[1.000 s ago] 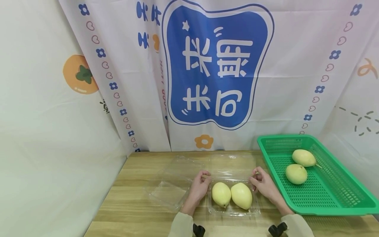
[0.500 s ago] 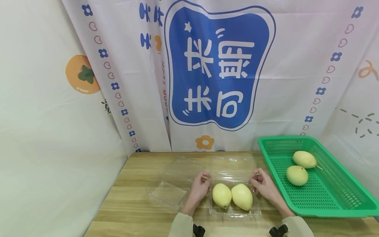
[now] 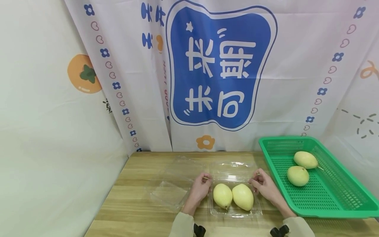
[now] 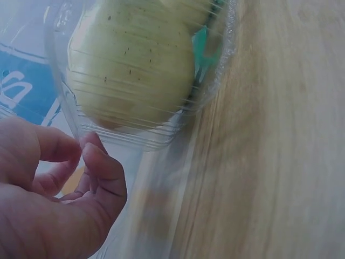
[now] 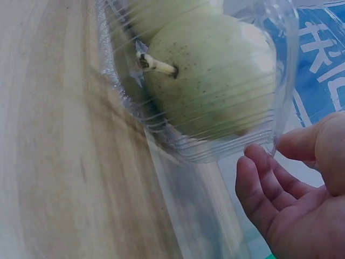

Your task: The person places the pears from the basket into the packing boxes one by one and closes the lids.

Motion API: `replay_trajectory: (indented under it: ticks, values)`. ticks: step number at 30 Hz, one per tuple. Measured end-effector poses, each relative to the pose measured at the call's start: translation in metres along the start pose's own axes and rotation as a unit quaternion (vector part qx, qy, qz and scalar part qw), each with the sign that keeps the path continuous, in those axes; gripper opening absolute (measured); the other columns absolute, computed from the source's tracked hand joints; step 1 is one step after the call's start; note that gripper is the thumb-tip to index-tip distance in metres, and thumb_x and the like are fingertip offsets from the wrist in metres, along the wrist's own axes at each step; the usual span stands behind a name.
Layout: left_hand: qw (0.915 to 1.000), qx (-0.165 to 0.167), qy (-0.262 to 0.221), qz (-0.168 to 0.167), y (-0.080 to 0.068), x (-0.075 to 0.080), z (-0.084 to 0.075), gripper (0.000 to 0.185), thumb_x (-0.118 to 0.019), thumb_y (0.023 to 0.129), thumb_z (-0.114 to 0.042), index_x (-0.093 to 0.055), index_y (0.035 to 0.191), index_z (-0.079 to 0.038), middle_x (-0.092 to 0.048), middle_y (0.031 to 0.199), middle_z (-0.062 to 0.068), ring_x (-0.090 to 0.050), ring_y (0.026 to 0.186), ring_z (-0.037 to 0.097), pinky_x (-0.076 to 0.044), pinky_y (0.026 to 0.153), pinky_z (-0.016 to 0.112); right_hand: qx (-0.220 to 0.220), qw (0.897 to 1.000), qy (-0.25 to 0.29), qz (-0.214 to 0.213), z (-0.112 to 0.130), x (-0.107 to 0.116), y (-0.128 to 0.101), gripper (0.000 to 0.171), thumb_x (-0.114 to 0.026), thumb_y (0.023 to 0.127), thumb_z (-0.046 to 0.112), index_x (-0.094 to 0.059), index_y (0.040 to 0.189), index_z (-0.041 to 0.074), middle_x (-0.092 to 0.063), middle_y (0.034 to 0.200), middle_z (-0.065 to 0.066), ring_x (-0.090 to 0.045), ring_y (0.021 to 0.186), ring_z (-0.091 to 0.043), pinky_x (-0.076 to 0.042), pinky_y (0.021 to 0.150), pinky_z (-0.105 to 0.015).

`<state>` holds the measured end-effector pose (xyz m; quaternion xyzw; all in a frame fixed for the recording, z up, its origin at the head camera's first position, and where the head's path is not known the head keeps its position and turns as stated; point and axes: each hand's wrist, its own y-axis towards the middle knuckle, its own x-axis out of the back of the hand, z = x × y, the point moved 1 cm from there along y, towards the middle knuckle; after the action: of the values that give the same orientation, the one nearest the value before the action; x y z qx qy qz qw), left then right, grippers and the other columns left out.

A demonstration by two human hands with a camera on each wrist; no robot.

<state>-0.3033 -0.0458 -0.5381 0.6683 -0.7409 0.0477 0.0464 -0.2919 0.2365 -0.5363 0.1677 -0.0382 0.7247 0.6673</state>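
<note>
1. Worktop [image 3: 124, 210], light brown, wood-grained.
2. Clear plastic container [image 3: 234, 178], lid open, near the middle.
3. Second clear container [image 3: 171, 192], open, to its left.
4. Green perforated basket [image 3: 321, 200], at the right.

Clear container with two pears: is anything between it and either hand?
Nothing visible: the left hand and right hand pinch opposite sides of the clear container. The green basket stands beyond the right hand, not between.

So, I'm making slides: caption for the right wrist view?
A right hand pinches the edge of a clear box holding two pears.
</note>
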Motion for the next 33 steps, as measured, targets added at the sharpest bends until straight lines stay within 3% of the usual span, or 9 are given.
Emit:
replay_trajectory:
  ticks: [7, 15, 24, 28, 33]
  values:
    - [0.9997, 0.023, -0.006, 0.002, -0.003, 0.0, 0.0, 0.016, -0.047, 0.098, -0.01, -0.058, 0.107, -0.004, -0.06, 0.087, 0.008, -0.051, 0.06, 0.012, -0.041, 0.046, 0.019, 0.019, 1.0, -0.013, 0.002, 0.0, -0.002, -0.001, 0.014, -0.059, 0.094, -0.002, -0.046, 0.099, -0.005, -0.061, 0.076, -0.019, -0.057, 0.059, -0.015, -0.052, 0.049, -0.03]
    - [0.9985, 0.049, -0.025, 0.001, -0.003, 0.001, -0.007, 0.043, -0.045, 0.101, -0.043, -0.061, 0.108, -0.004, -0.061, 0.093, 0.009, -0.052, 0.062, 0.012, -0.043, 0.046, 0.021, 0.027, 1.0, -0.008, 0.011, -0.001, 0.0, -0.003, 0.015, -0.059, 0.095, 0.001, -0.046, 0.099, -0.004, -0.06, 0.075, -0.02, -0.057, 0.06, -0.015, -0.054, 0.05, -0.032]
    - [0.9983, 0.05, -0.029, 0.01, -0.007, 0.003, -0.011, 0.02, -0.055, 0.09, -0.02, -0.06, 0.101, -0.005, -0.06, 0.095, 0.007, -0.054, 0.067, 0.014, -0.046, 0.051, 0.022, 0.022, 1.0, -0.015, -0.01, -0.004, -0.001, -0.006, 0.017, -0.061, 0.093, -0.001, -0.051, 0.106, -0.004, -0.062, 0.076, -0.018, -0.058, 0.059, -0.013, -0.055, 0.052, -0.03]
    - [0.9987, 0.046, -0.02, 0.011, -0.009, 0.004, -0.01, 0.022, -0.055, 0.087, -0.016, -0.061, 0.104, -0.003, -0.06, 0.094, 0.006, -0.054, 0.067, 0.014, -0.046, 0.052, 0.023, 0.006, 1.0, -0.027, -0.014, -0.003, -0.002, -0.01, 0.02, -0.062, 0.093, 0.002, -0.053, 0.11, -0.004, -0.062, 0.082, -0.013, -0.06, 0.059, -0.014, -0.055, 0.054, -0.03]
    - [0.9994, 0.031, -0.008, 0.011, -0.011, 0.004, -0.011, 0.026, -0.055, 0.089, -0.013, -0.061, 0.11, 0.001, -0.061, 0.093, 0.011, -0.053, 0.066, 0.014, -0.046, 0.051, 0.023, 0.017, 1.0, -0.01, -0.003, -0.003, -0.003, -0.016, 0.024, -0.058, 0.092, -0.003, -0.054, 0.116, -0.007, -0.064, 0.089, -0.012, -0.06, 0.059, -0.014, -0.054, 0.052, -0.032]
